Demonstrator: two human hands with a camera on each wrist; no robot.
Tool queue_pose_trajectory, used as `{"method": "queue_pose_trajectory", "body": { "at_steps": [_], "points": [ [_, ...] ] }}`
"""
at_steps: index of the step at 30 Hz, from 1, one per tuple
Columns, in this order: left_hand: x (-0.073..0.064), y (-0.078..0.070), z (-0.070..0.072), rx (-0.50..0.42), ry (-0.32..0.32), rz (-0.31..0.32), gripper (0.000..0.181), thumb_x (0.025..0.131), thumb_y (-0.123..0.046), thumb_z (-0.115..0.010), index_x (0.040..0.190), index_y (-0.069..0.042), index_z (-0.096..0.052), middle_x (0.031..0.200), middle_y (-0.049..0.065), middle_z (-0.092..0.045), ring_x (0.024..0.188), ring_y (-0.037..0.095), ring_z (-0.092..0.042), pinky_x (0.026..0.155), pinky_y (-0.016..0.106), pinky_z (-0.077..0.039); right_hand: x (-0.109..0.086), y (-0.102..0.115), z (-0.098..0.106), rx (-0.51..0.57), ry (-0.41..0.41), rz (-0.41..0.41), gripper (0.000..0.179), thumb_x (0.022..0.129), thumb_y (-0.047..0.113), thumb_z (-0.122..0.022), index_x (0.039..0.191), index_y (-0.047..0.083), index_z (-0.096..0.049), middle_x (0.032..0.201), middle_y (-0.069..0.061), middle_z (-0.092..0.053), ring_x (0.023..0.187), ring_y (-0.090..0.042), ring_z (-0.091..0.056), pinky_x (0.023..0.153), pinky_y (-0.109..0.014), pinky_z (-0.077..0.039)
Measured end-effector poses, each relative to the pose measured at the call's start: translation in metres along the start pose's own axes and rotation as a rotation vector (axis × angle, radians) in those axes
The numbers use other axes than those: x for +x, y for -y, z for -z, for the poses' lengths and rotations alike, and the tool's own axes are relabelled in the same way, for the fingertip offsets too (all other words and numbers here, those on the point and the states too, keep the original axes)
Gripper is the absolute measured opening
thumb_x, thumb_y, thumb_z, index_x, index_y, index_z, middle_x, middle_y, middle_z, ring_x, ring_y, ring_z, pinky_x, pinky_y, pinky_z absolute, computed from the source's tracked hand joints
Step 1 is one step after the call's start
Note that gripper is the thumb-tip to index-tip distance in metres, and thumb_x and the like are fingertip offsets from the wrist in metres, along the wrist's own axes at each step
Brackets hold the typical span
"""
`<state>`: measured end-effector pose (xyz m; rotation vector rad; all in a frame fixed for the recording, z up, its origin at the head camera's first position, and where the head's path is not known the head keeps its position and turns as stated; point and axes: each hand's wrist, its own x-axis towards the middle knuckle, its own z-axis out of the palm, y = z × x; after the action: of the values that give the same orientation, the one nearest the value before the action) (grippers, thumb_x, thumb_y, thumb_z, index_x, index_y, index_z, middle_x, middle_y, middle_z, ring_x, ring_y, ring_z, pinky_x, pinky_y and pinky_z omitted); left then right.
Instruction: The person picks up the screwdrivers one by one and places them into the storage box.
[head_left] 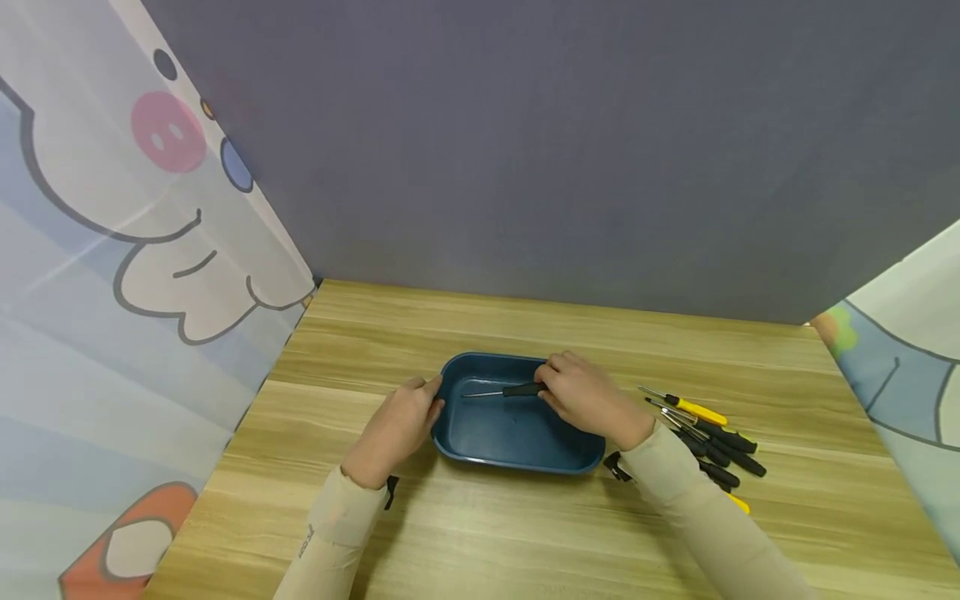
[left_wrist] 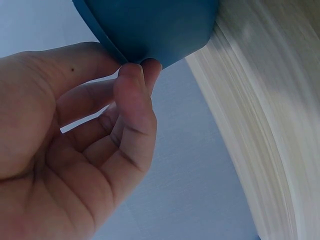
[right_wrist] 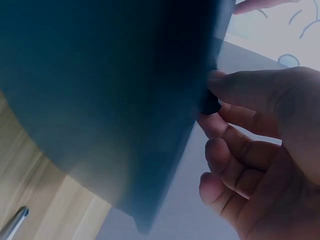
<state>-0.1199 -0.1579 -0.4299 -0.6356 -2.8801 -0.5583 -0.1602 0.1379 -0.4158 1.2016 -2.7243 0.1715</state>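
Observation:
A blue rectangular tray [head_left: 517, 433] with raised walls sits on the wooden table. At its left end my left hand [head_left: 396, 429] pinches the rim between thumb and fingers; the left wrist view shows the fingertips on the tray's wall [left_wrist: 155, 30]. Over the tray's far right part, my right hand [head_left: 588, 396] holds a screwdriver [head_left: 521, 389] by the end of its black handle. The thin metal shaft points left above the tray floor. In the right wrist view the tray's wall [right_wrist: 100, 110] hides most of the screwdriver, and only the dark handle end [right_wrist: 211, 102] shows at the fingers.
To the right of the tray lies a pile of several screwdrivers [head_left: 708, 442] with black and yellow handles, partly behind the right forearm. A grey panel [head_left: 555, 167] stands along the table's back edge. Cartoon-printed cloth [head_left: 150, 250] hangs on both sides.

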Motion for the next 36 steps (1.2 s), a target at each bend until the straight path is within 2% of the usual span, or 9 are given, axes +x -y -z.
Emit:
{"method": "queue_pose_trajectory", "body": {
  "at_steps": [10,23,36],
  "points": [
    [0.0007,0.0,0.0022,-0.011,0.019,0.013,0.038,0.094,-0.006,-0.07,0.127,0.013,-0.062,0.091,0.016,-0.066,0.069,0.019,-0.063,0.06,0.028,-0.054,0.0048,0.0018,-0.0008,-0.022,0.069,0.003,0.013,0.089,0.015,-0.079,0.094,0.007,-0.071,0.086,-0.004,-0.062,0.076,-0.021,-0.056,0.07,-0.035,-0.051],
    [0.0003,0.0,0.0025,-0.011,0.027,0.003,0.037,0.095,-0.005,-0.069,0.126,0.013,-0.062,0.092,0.018,-0.066,0.073,0.023,-0.065,0.062,0.032,-0.055,0.0052,0.0053,-0.0019,-0.01,0.172,-0.052,0.011,0.089,0.017,-0.078,0.09,0.01,-0.069,0.079,0.0,-0.057,0.071,-0.019,-0.054,0.063,-0.032,-0.049],
    [0.0004,-0.0006,0.0028,-0.012,0.046,0.026,0.038,0.095,-0.007,-0.069,0.128,0.011,-0.062,0.092,0.016,-0.066,0.073,0.022,-0.065,0.062,0.031,-0.054,0.0059,0.0053,-0.0042,0.006,0.175,-0.071,0.011,0.089,0.015,-0.078,0.086,0.012,-0.067,0.079,0.0,-0.057,0.071,-0.018,-0.055,0.062,-0.032,-0.049]
  ]
}}
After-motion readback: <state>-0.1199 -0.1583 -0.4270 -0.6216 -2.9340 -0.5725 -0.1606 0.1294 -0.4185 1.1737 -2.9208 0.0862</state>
